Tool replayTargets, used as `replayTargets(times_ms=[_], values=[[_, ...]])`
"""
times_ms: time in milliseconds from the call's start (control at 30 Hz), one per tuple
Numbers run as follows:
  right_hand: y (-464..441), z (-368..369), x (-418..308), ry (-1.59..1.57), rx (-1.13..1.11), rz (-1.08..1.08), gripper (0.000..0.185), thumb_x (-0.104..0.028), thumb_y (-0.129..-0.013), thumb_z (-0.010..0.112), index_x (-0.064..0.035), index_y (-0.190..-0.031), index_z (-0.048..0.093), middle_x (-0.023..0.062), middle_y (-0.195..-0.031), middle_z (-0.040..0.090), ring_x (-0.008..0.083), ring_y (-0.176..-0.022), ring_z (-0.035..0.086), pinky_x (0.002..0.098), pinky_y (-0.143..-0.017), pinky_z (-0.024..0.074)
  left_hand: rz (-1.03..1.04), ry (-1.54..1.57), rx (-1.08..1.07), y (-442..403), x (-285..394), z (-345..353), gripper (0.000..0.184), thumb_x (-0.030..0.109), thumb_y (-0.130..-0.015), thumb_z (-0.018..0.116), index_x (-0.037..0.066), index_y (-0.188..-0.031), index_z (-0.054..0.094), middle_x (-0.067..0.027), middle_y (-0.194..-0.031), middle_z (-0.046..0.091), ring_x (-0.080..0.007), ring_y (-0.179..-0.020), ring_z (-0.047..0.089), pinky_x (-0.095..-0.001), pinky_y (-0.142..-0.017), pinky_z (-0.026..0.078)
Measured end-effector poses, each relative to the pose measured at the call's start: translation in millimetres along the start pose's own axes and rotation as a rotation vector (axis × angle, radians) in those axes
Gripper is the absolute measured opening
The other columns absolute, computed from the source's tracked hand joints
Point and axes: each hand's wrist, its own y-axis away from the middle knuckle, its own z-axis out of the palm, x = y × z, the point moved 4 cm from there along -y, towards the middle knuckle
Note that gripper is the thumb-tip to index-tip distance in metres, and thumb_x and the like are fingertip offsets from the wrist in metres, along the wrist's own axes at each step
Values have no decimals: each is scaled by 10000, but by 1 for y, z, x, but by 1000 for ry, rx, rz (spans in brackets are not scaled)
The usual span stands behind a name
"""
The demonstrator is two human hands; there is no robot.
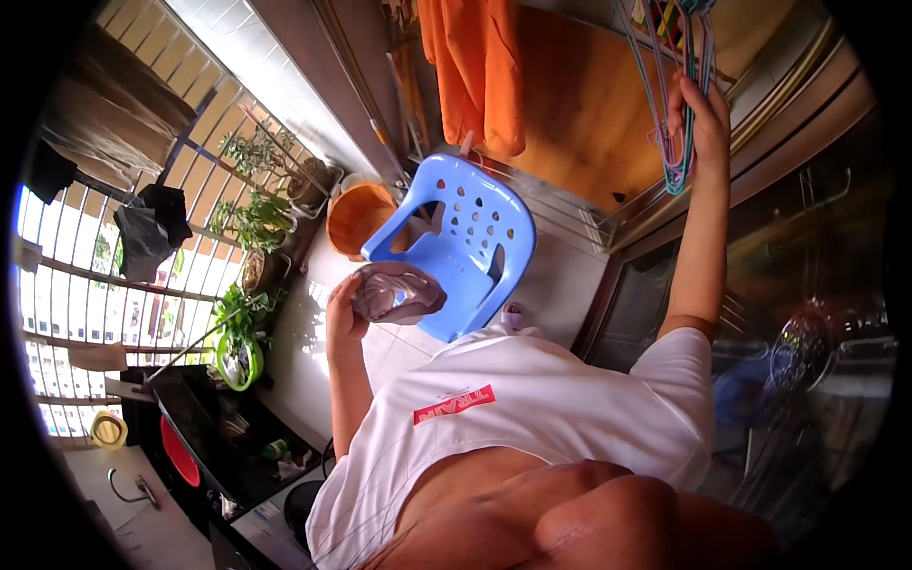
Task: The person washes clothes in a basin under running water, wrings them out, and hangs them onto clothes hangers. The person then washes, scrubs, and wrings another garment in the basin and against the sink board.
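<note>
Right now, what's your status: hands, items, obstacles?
Left hand holding crumpled cloth. Right hand at hangers, grip unclear. Blue chair close in front, possibly in the way.

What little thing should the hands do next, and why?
Maybe the right hand could ease one loose from the hangers: it grips that bunch, and the left hand holds a bunched-up grey cloth with no hanger showing in it.

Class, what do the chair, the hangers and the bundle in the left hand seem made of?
Chair: probably moulded plastic, smooth and glossy, with cut-out holes.
Hangers: perhaps plastic-coated wire, smooth-looking; thin, coloured rods.
Grey-brown bundle in left hand: likely fabric, mostly matt, with soft folds.
</note>
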Motion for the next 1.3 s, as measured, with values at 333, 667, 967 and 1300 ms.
replayTargets(times_ms=[333, 667, 967, 1300], values=[[84, 48, 37, 47, 78, 232, 208, -201, -893, 568, 3, -910, 534, 57, -639, 505, 116, -477, 469, 239, -420, 368, 4, 71, 103, 40, 7, -92, 228, 157, -888, 524, -37, -992, 582, -137, -922, 645, -225, -819, 641, -349, -738, 535], [224, 139, 129, 135, -242, 711, 139, -151, -896, 567, -40, -970, 529, 33, -645, 526, 68, -454, 451, 197, -398, 368, 127, 170, 318, 124, 24, -174, 152, 111, -882, 557, -25, -928, 605, -111, -883, 647, -187, -779, 636, -308, -702, 528], [288, 209, 264, 281, -676, 991, 126, -179, -890, 554, -54, -879, 556, -2, -610, 515, 60, -452, 449, 211, -389, 358, 109, 201, 455, 175, 3, -219, 151, 120, -873, 561, -13, -930, 604, -106, -876, 648, -181, -767, 635, -290, -678, 529], [352, 222, 458, 1186, -1363, 343, 207, -169, -833, 521, -19, -955, 595, 217, -899, 648, 374, -896, 631, 476, -748, 500, -24, 193, 681, 202, -31, -203, 199, 140, -878, 556, -32, -968, 599, -105, -925, 650, -200, -834, 641, -319, -761, 526]])
